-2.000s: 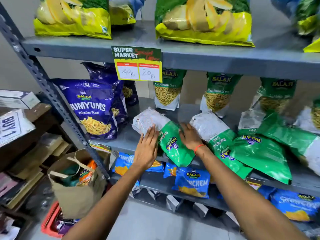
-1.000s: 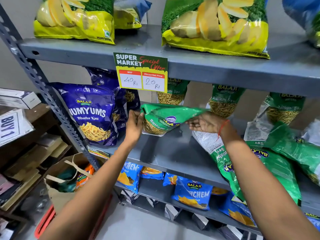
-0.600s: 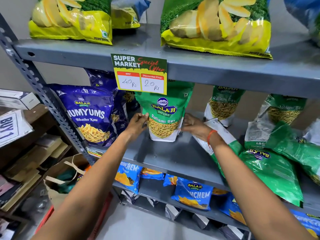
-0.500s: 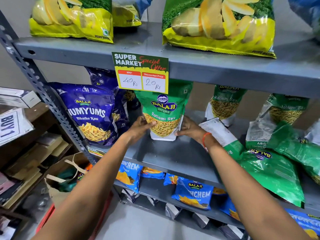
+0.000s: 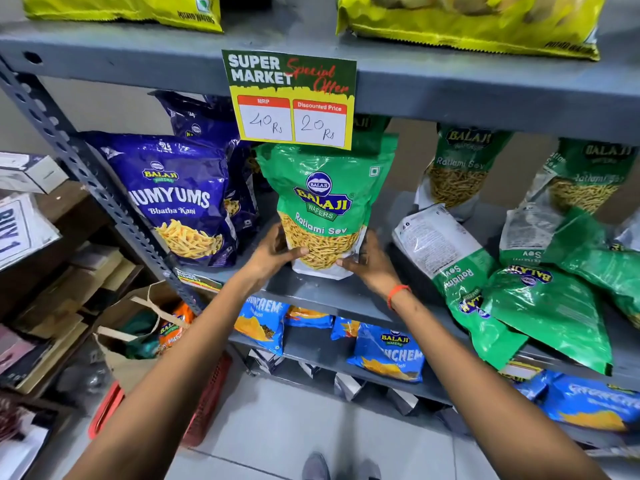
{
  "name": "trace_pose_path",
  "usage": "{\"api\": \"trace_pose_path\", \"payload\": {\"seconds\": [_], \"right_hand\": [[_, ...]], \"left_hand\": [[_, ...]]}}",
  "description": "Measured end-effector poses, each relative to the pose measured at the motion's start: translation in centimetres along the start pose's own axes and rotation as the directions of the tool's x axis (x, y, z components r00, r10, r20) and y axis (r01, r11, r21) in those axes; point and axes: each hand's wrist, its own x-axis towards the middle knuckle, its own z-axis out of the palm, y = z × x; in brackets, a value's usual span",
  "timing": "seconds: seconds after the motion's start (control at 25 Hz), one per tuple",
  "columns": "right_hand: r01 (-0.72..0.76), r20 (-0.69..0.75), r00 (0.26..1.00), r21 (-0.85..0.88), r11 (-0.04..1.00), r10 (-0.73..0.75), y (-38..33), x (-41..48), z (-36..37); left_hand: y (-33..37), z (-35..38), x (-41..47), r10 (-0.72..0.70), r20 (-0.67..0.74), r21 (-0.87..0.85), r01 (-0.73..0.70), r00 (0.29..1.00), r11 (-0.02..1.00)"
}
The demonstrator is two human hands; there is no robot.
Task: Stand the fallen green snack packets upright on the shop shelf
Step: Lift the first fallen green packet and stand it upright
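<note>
**Two hands hold one green packet standing up**

A green packet [image 5: 322, 202] stands upright on the middle shelf [image 5: 311, 292], right under the price sign [image 5: 291, 98]. Both hands are on its bottom part.

The left hand [image 5: 273, 254] is at 9 o'clock from the packet's bottom. Its grip is part way closed around the left edge. The thumb lies across the front, on the picture of the yellow snack, and the fingers go behind the packet, where they are hidden.

The right hand [image 5: 370, 261] is at 3 o'clock from the packet's bottom. Its grip is part way closed too. The thumb touches the white bottom corner and the fingers curl along the right edge. A red band [image 5: 398, 294] is on that wrist.

At 9 o'clock from the green packet stands a blue packet [image 5: 176, 199], just beside it. Another blue packet stands behind that one.

At 3 o'clock, more green packets lie fallen on the same shelf. One fallen packet [image 5: 460, 271] lies with its back side up and its top hanging over the shelf's front edge. A second fallen packet [image 5: 550, 310] lies just beside it, overlapping it a little. More green ones are piled at the far right.

At the back of the shelf, other green packets [image 5: 460, 168] stand upright.
</note>
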Motion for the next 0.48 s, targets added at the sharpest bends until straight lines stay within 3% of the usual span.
{"api": "trace_pose_path", "payload": {"seconds": [0.12,0.24,0.28,0.36,0.48], "right_hand": [[-0.004,-0.004,1.000,-0.063,0.998,0.004,-0.4,-0.1,0.0],[0.012,0.002,1.000,-0.226,0.974,-0.012,-1.3,-0.2,-0.8],[0.030,-0.015,0.999,-0.285,0.958,-0.036,-1.4,-0.2,-1.3],[0.066,-0.095,0.988,-0.449,0.891,-0.122,-1.2,-0.4,-2.7],[0.029,-0.198,0.959,-0.636,0.771,-0.201,0.1,-0.7,-5.5]], "left_hand": [[0.7,0.6,-0.6,0.043,-0.011,0.050,-0.043,0.999,0.998],[1.2,2.1,-1.3,0.169,-0.177,0.312,-0.108,0.970,0.944],[1.4,2.8,-1.8,0.269,-0.221,0.452,-0.146,0.937,0.880],[1.5,4.4,-2.3,0.482,-0.212,0.729,-0.191,0.850,0.657],[1.9,7.4,-2.3,0.699,-0.089,0.894,-0.252,0.710,0.370]]}}
